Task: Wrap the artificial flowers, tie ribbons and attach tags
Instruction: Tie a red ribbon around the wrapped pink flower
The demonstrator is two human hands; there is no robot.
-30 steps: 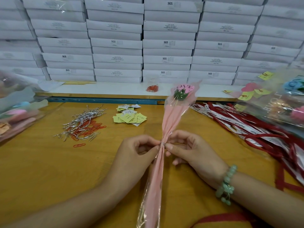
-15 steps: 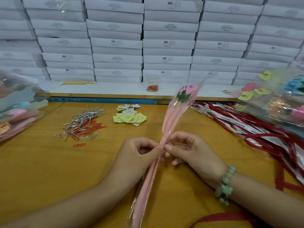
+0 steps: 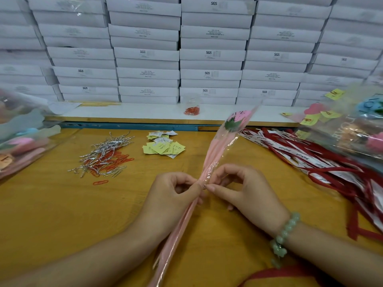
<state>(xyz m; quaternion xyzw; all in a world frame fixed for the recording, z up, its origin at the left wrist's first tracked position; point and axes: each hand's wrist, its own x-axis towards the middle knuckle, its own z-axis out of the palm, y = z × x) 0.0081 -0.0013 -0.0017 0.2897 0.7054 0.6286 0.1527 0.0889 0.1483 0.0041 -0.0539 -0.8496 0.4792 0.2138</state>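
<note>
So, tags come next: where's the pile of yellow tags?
Head view, left of centre on the table: the yellow tags lie between the heap of clips and ties and the wrapped flower.

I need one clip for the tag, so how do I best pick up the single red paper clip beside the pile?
Probably come from above and pinch the paper clip across its two long sides. It lies flat on the table, lengthwise left to right, clear of the pile.

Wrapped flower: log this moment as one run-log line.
left hand: pinches wrapped flower mid-stem | right hand: pinches same spot | flower head: points away, rightward | ribbons: on table, untouched | tags: on table, untouched
</note>
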